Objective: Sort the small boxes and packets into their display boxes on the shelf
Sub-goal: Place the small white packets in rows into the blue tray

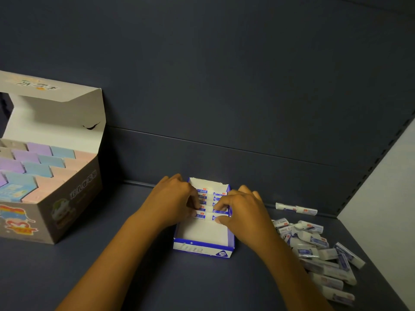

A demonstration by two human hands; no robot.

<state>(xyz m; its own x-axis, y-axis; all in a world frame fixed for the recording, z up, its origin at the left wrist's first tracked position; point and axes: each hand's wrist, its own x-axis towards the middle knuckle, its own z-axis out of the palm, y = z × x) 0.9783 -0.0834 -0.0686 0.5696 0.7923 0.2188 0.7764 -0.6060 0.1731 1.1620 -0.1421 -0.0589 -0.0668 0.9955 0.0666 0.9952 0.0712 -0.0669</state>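
Observation:
A small blue-and-white display box (203, 249) stands on the dark shelf, its rear half filled with several white-and-blue packets (210, 199) lying crosswise in a row. My left hand (174, 198) rests on the left ends of the packets, fingers curled onto them. My right hand (241, 207) presses on their right ends, thumb against the nearest packet. The front half of the box shows its bare white floor. A pile of loose packets (318, 250) of the same kind lies on the shelf to the right.
A large grey display box (67, 212) with its lid up stands at the left, packed with purple, blue and pink small boxes (42, 162). One long packet (296, 208) lies apart behind the pile. The shelf's back wall and a white side panel (386, 198) close it in.

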